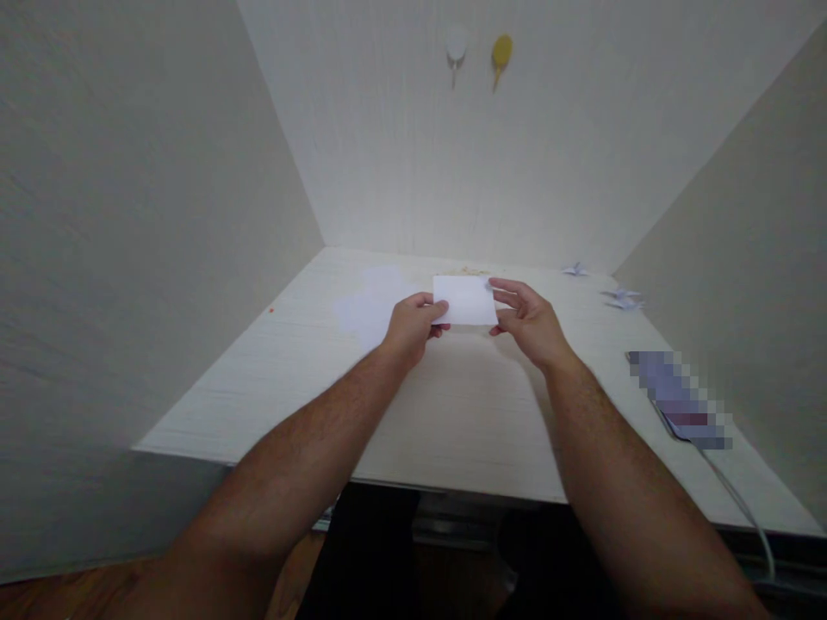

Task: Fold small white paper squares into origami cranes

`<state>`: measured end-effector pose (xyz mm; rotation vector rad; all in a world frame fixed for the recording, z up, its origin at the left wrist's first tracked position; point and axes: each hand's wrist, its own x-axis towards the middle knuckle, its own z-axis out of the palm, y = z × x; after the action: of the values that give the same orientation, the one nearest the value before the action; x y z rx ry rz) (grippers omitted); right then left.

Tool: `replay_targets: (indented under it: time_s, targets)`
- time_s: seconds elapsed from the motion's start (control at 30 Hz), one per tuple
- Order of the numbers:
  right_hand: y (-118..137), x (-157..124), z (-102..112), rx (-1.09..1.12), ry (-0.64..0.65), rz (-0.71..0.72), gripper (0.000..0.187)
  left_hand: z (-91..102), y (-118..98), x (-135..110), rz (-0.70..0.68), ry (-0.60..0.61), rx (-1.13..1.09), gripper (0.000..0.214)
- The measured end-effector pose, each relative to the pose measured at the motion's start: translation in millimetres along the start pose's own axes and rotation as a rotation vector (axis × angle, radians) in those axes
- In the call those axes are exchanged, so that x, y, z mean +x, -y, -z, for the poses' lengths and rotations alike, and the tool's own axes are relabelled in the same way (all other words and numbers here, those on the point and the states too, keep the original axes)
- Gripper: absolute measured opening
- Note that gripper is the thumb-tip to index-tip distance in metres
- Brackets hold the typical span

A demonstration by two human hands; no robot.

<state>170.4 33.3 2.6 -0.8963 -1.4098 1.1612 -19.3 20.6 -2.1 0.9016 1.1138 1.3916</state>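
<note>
A white rectangular sheet of paper [469,301] is held up level over the middle of the table. My left hand [410,323] grips its left edge, thumb lying on top and fingers underneath. At the right edge, my right hand [528,317] has its index finger at the far corner and its thumb near the close corner; the other fingers are bent along that side. Whether the paper is folded in layers cannot be made out. Beyond my left hand, more white paper sheets [368,306] lie spread flat, partly hidden by that hand.
Several small folded paper figures [624,299] rest at the back right. A blurred-out phone [675,400] lies on the right with a white cable [736,499] over the table's front edge. White [456,45] and yellow [502,52] hooks hang on the back wall; side walls flank the table [452,413].
</note>
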Motion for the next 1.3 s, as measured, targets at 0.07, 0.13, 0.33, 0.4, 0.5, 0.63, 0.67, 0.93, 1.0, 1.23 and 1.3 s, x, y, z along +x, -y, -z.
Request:
replay_targets:
  time_s: [0.07, 0.13, 0.33, 0.4, 0.5, 0.63, 0.67, 0.93, 1.0, 1.23, 1.3]
  targets:
    - [-2, 0, 1, -0.006, 0.070, 0.016, 0.042, -0.6, 1, 0, 0.017, 0.021, -0.020, 0.022]
    - [-5, 0, 1, -0.014, 0.076, 0.040, 0.025, -2.0, 1, 0, 0.027, 0.043, -0.031, 0.019]
    - [-4, -2, -2, -0.040, -0.050, 0.052, 0.017, -4.2, -1, -3, 0.058, 0.115, -0.061, 0.020]
    - [-4, -1, -3, -0.010, -0.109, 0.053, 0.017, -4.3, -1, -3, 0.071, 0.130, -0.070, 0.018]
    - [-6, 1, -4, 0.050, -0.206, 0.045, 0.019, -5.7, 0, -4, 0.055, 0.164, -0.105, 0.027]
    - [-6, 1, -6, 0.100, -0.268, 0.012, 0.025, -9.6, 1, -8, -0.105, 0.217, -0.077, 0.046]
    - [-5, 1, -7, 0.111, -0.270, 0.005, 0.026, -10.5, 2, -9, -0.142, 0.197, -0.051, 0.047]
    - [-8, -3, -16, 0.118, -0.179, -0.031, 0.021, -11.5, 2, -8, -0.218, 0.008, 0.011, 0.030]
    - [-9, -3, -17, 0.105, -0.170, -0.045, 0.020, -11.5, 2, -8, -0.229, -0.017, 0.021, 0.028]
    - [-8, -5, -17, 0.109, -0.187, -0.057, 0.024, -12.8, 4, -7, -0.253, -0.098, 0.048, 0.023]
    - [-8, -5, -17, 0.112, -0.192, -0.056, 0.025, -12.7, 4, -6, -0.265, -0.101, 0.053, 0.022]
